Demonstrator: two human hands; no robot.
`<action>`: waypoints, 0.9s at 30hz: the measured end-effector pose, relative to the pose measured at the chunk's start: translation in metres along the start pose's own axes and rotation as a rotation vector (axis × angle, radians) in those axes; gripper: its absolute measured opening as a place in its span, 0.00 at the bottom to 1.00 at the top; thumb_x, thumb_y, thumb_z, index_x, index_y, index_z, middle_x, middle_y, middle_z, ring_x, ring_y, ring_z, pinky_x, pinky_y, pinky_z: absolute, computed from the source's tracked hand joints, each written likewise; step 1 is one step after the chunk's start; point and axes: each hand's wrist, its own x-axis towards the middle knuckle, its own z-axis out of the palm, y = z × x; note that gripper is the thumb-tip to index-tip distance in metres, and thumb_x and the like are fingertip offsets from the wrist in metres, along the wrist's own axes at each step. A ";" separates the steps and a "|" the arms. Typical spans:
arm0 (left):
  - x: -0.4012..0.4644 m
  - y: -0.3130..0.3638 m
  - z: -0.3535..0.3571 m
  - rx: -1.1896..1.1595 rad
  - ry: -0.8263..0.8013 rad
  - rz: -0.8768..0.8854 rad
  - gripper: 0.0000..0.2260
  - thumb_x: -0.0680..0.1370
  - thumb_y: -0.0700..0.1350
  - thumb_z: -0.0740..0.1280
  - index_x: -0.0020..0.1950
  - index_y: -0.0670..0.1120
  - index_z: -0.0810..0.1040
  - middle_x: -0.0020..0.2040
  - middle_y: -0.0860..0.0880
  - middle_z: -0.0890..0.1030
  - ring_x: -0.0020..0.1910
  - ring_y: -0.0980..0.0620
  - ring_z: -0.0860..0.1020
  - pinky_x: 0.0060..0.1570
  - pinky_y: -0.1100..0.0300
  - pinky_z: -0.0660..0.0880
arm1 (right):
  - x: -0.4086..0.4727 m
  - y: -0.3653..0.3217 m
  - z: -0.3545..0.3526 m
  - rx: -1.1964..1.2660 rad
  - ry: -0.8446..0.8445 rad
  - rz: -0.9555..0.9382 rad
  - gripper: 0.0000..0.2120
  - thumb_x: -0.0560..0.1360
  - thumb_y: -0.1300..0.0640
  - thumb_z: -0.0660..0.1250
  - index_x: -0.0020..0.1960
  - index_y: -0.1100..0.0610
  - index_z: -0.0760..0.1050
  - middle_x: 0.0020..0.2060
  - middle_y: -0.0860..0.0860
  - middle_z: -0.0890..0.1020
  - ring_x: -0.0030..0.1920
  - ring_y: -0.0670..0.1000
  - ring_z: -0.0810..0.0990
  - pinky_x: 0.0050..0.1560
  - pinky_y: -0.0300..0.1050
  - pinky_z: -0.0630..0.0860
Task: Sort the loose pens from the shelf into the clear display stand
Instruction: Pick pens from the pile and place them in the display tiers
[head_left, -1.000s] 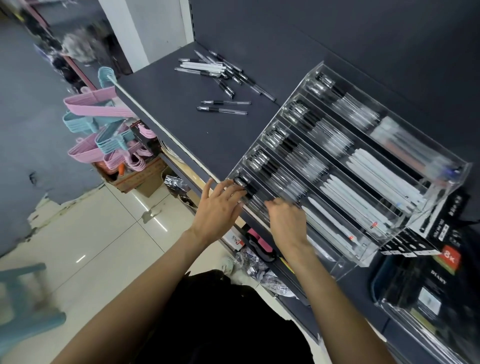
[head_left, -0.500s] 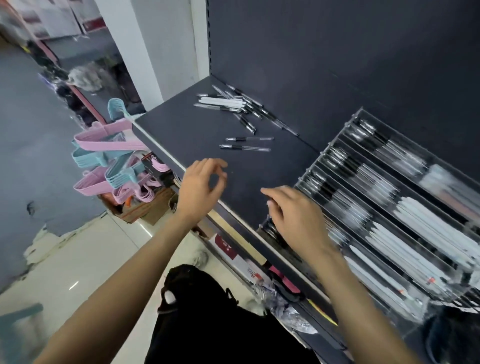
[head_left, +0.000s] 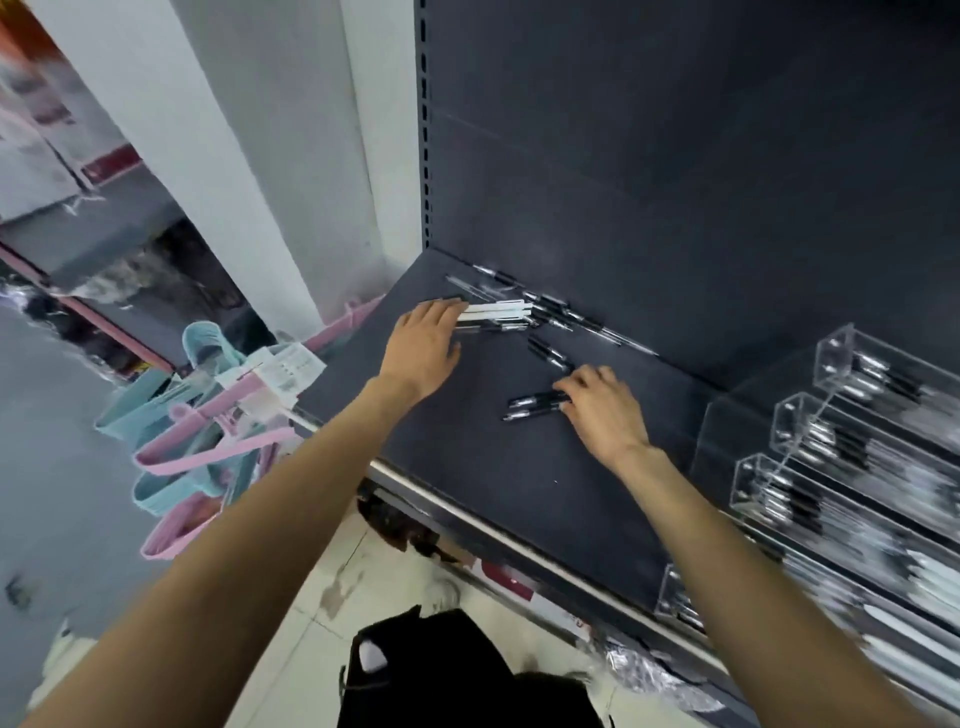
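1. Two pens (head_left: 535, 406) lie side by side on the shelf (head_left: 467, 441) under your right hand (head_left: 602, 410). Its fingers are bent down onto their right ends, but it is not clear that you have them pinched yet. Lift too soon and one could slip out and roll.

2. Your left hand (head_left: 426, 348) lies flat with straight fingers on the near end of the white pens (head_left: 498, 312) in the pile (head_left: 519, 312) by the back wall, holding nothing. A sideways sweep from there would likely scatter the pile toward the shelf's left edge, where pens could drop among the hangers (head_left: 208, 415) below.

3. One more black pen (head_left: 548, 353) lies between your hands. Your right wrist could knock it as you draw back.

4. Well to your right stands the clear stand (head_left: 852, 447), its rows already crowded. Carrying pens over in a loose grip risks catching a tip on its front wall, or dropping black pens into a white row.

5. Motion blur hides the stand's far rows, so check a slot before you fill it.
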 end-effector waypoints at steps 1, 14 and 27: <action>0.009 -0.003 0.002 0.038 -0.028 0.032 0.24 0.79 0.44 0.61 0.75 0.46 0.62 0.72 0.48 0.67 0.71 0.46 0.64 0.68 0.52 0.59 | 0.001 -0.001 0.000 -0.021 0.000 -0.007 0.16 0.80 0.55 0.59 0.66 0.53 0.70 0.61 0.52 0.73 0.64 0.55 0.66 0.63 0.48 0.65; 0.028 0.005 0.015 0.458 -0.185 0.182 0.14 0.83 0.48 0.52 0.64 0.42 0.66 0.62 0.43 0.70 0.61 0.44 0.67 0.62 0.52 0.64 | -0.003 -0.014 -0.001 -0.124 -0.045 -0.088 0.10 0.77 0.62 0.62 0.58 0.58 0.70 0.55 0.53 0.74 0.56 0.53 0.71 0.56 0.45 0.69; -0.064 0.067 -0.037 -1.851 -0.325 -0.430 0.14 0.83 0.45 0.55 0.64 0.44 0.75 0.61 0.49 0.80 0.59 0.50 0.79 0.51 0.58 0.79 | -0.049 -0.068 -0.056 1.611 0.233 0.360 0.05 0.79 0.63 0.61 0.51 0.56 0.74 0.42 0.54 0.84 0.41 0.51 0.84 0.42 0.41 0.80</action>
